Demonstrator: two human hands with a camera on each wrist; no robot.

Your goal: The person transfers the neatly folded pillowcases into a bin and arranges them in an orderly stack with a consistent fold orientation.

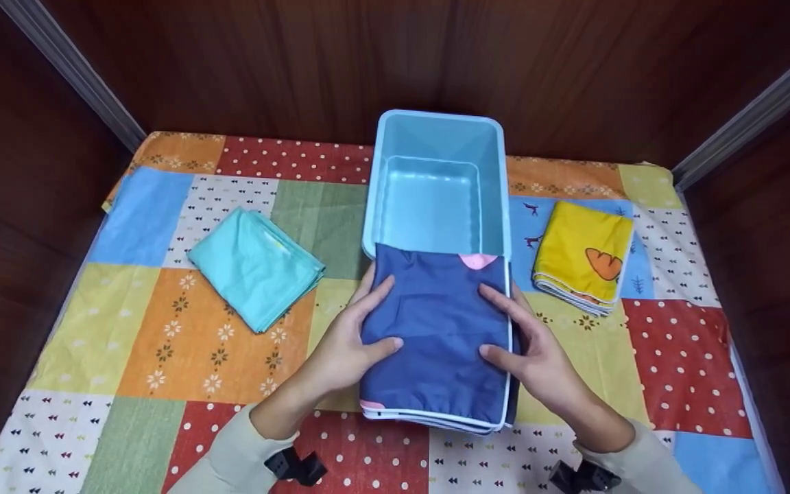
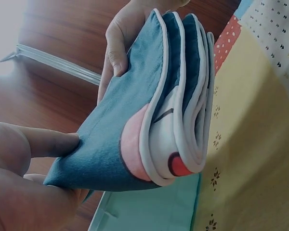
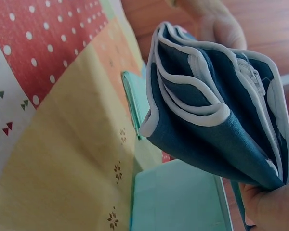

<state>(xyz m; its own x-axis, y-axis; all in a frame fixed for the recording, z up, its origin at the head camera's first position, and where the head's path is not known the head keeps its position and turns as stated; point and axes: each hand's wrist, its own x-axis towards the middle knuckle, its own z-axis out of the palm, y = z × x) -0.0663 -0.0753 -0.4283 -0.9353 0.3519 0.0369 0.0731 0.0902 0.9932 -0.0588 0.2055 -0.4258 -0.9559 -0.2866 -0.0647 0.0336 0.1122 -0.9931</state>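
A folded navy cloth with white piping and pink patches is held between both hands, in front of a light blue plastic bin. The left hand grips its left side, thumb on top. On the opposite side the right hand grips the edge, its thumb also on the upper face. Several layers of the cloth show in the left wrist view. A zipper is visible among the layers in the right wrist view. From the head, the cloth's far end covers the bin's near rim.
A folded turquoise cloth lies left of the bin. To the right is a folded yellow cloth with a carrot print. A patchwork cover spreads underneath, with dark wood panels at the back and sides.
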